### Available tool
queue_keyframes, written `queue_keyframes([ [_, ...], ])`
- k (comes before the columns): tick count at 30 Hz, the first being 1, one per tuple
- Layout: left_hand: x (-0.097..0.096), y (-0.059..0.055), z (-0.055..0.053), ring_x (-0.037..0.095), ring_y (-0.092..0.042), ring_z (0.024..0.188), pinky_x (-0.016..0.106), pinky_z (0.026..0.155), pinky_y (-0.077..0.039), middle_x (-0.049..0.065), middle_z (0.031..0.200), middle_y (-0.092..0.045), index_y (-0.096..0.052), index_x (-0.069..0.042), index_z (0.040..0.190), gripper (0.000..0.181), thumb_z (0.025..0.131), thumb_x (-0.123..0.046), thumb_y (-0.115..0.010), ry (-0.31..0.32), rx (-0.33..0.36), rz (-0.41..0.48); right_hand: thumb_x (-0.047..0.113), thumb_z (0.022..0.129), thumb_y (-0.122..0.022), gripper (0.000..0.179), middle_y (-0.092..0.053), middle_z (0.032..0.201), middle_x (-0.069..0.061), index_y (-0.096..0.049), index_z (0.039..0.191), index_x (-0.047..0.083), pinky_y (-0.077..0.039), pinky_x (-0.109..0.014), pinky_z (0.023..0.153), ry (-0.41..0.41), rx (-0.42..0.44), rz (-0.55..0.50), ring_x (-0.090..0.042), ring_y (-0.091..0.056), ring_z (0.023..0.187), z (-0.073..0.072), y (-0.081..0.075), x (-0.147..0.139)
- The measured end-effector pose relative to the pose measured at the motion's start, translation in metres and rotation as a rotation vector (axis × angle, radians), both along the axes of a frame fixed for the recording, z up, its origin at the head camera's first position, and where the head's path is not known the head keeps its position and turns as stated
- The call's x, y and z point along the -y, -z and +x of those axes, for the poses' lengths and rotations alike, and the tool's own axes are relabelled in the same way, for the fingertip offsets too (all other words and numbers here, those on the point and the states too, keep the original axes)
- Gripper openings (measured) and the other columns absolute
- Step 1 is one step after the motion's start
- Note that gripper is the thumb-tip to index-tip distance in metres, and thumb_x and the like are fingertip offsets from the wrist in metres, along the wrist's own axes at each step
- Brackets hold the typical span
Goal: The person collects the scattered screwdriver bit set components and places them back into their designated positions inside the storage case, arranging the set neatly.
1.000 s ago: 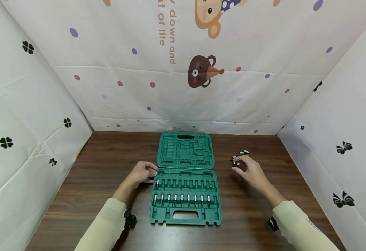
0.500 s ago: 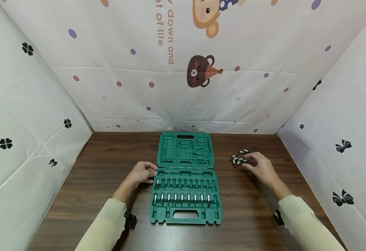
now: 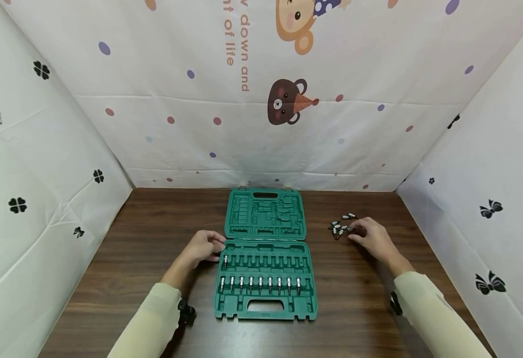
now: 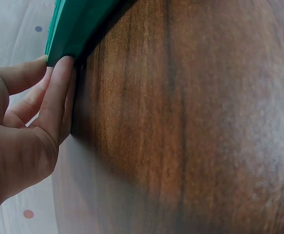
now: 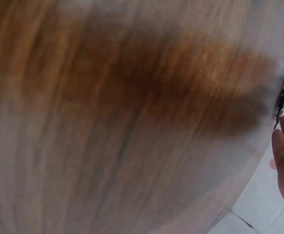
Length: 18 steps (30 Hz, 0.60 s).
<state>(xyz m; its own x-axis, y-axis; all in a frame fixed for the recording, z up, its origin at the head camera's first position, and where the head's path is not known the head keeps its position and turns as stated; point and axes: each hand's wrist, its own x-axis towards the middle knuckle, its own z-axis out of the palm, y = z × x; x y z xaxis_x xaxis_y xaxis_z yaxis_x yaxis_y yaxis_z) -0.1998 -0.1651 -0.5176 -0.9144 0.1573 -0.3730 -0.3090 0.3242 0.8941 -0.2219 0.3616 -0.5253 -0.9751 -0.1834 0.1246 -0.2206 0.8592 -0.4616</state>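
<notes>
In the head view an open green case [image 3: 265, 281] lies on the wooden table, its lid folded back. Silver-and-dark bit sockets [image 3: 260, 284] fill the lower row of slots, and a single one [image 3: 225, 261] sits at the left of the upper row. My left hand [image 3: 204, 246] holds the case's left edge near the hinge; the left wrist view shows thumb and fingers pinching the green rim [image 4: 71, 36]. At the right, my right hand [image 3: 373, 241] has its fingertips beside a small heap of loose bit sockets [image 3: 337, 229]. Contact with one of them cannot be made out.
Two more loose pieces [image 3: 348, 216] lie just behind the heap. The case lid [image 3: 264, 214] has empty moulded recesses and reaches close to the patterned back cloth [image 3: 176, 149]. White cloth walls flank the wooden table [image 3: 154, 214] on both sides.
My right hand has moved a little to the right from over the heap to its right side, uncovering the loose bit sockets. The left hand and the case have stayed in place.
</notes>
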Motion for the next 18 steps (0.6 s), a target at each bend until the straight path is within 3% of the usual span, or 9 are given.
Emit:
queue_keyframes([
  [18, -0.0005, -0.0007, -0.0005, 0.021, -0.068, 0.082, 0.037, 0.070, -0.064, 0.016, 0.104, -0.067, -0.068, 0.003, 0.120, 0.021, 0.101, 0.000, -0.062, -0.004, 0.010, -0.007, 0.010, 0.092, -0.078, 0.014, -0.064, 0.110, -0.018, -0.071, 0.103, 0.005, -0.049, -0.060, 0.091, -0.020, -0.026, 0.064, -0.038, -0.061, 0.103, -0.0111, 0.0066, -0.0006],
])
